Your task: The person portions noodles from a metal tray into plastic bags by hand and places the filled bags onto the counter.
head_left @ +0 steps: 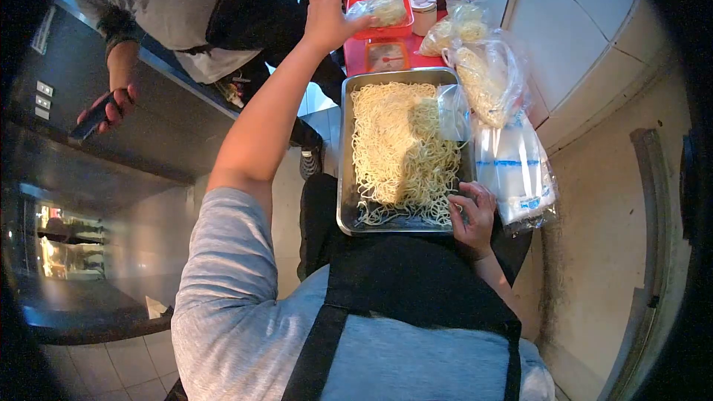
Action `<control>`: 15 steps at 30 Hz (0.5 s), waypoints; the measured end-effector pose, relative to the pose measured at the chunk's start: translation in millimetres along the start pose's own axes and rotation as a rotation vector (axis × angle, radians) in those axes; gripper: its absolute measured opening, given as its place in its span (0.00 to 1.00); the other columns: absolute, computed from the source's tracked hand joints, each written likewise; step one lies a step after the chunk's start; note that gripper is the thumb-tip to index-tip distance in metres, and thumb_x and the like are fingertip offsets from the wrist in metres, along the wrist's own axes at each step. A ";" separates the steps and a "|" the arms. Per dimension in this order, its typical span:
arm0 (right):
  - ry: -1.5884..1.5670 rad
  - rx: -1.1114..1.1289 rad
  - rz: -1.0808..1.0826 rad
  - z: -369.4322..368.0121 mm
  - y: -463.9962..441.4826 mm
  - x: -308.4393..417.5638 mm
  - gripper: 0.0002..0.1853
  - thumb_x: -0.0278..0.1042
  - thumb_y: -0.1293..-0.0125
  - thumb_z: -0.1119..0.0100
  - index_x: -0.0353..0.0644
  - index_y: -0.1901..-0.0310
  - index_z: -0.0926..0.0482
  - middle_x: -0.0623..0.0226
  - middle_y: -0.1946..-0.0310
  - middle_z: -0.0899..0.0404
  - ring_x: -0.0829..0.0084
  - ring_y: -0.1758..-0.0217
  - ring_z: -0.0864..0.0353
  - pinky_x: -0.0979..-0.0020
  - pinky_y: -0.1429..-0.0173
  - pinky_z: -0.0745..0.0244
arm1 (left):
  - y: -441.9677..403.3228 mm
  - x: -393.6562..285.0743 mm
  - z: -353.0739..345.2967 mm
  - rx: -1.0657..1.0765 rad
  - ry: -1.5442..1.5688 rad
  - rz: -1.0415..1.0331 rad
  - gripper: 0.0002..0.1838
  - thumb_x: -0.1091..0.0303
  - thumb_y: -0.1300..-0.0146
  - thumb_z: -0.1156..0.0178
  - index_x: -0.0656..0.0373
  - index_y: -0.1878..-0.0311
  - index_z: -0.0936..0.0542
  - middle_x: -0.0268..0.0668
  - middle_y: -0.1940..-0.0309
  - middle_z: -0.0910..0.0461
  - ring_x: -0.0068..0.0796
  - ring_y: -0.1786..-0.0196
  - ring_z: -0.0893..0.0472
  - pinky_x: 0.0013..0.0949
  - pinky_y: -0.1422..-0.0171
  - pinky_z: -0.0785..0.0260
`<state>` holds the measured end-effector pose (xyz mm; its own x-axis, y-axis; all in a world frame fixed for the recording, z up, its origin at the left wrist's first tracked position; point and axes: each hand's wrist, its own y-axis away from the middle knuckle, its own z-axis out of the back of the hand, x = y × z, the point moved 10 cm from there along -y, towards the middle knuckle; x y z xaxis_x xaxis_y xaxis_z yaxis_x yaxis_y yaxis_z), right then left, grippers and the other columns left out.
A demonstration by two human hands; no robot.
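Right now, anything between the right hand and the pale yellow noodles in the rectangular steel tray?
At the near right corner, nothing visible: the right hand is at the edge of the noodles. Farther off, a clear plastic bag covers some noodles and reaches the tray's right rim.

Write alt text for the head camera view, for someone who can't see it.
A metal tray of pale noodles lies just beyond the wearer's black apron. The left hand is spread beside a red container holding a clear bag; the right hand is at the tray's near right corner.
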<state>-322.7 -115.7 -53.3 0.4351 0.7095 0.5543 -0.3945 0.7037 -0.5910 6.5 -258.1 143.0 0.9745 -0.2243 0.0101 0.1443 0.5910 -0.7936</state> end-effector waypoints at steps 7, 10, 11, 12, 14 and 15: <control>-0.012 0.035 0.005 -3.9 -4.0 3.6 0.08 0.31 0.49 0.34 0.47 0.65 0.19 0.62 0.55 0.24 0.57 0.46 0.28 0.58 0.41 0.37 | -0.3 4.0 14.9 -0.060 0.083 -0.020 0.43 0.50 0.59 0.25 0.61 0.42 0.31 0.46 0.46 0.30 0.45 0.42 0.32 0.42 0.35 0.40; -0.024 0.039 0.021 -8.7 -2.7 -0.2 0.08 0.30 0.49 0.35 0.46 0.65 0.19 0.62 0.55 0.24 0.56 0.46 0.28 0.58 0.42 0.36 | -4.7 0.2 7.3 -0.089 0.142 -0.079 0.48 0.49 0.66 0.23 0.63 0.41 0.32 0.46 0.46 0.30 0.46 0.42 0.31 0.42 0.35 0.41; -0.024 0.033 0.031 -9.5 -2.2 -0.4 0.08 0.30 0.49 0.35 0.46 0.66 0.20 0.61 0.55 0.24 0.56 0.46 0.28 0.57 0.43 0.36 | -5.4 -3.5 3.7 -0.091 0.129 -0.077 0.50 0.49 0.66 0.23 0.63 0.39 0.33 0.47 0.45 0.30 0.47 0.42 0.32 0.43 0.34 0.41; -0.031 0.035 0.027 -10.2 -4.3 0.5 0.08 0.30 0.50 0.35 0.46 0.66 0.19 0.62 0.56 0.24 0.56 0.46 0.27 0.57 0.43 0.36 | -7.3 -10.5 -0.7 -0.095 0.122 -0.077 0.52 0.49 0.67 0.23 0.63 0.38 0.34 0.48 0.44 0.31 0.48 0.41 0.32 0.43 0.34 0.42; -0.034 0.046 0.000 -8.0 -5.3 1.1 0.08 0.30 0.50 0.35 0.46 0.66 0.19 0.62 0.56 0.24 0.56 0.47 0.27 0.57 0.43 0.36 | -7.1 -7.2 -21.2 0.024 0.011 0.171 0.44 0.50 0.62 0.25 0.55 0.39 0.29 0.46 0.42 0.32 0.51 0.39 0.34 0.47 0.34 0.40; -0.042 0.044 0.012 -8.8 -7.3 0.9 0.08 0.30 0.50 0.34 0.46 0.66 0.19 0.62 0.57 0.24 0.57 0.48 0.27 0.58 0.43 0.36 | -2.9 7.0 -47.8 0.138 -0.093 0.165 0.35 0.51 0.57 0.29 0.53 0.44 0.25 0.44 0.45 0.29 0.50 0.41 0.31 0.47 0.37 0.37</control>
<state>-312.3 -120.5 -53.6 0.3957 0.7184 0.5721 -0.4353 0.6953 -0.5720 4.7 -298.5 116.3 0.9976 -0.0468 -0.0520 -0.0028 0.7156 -0.6985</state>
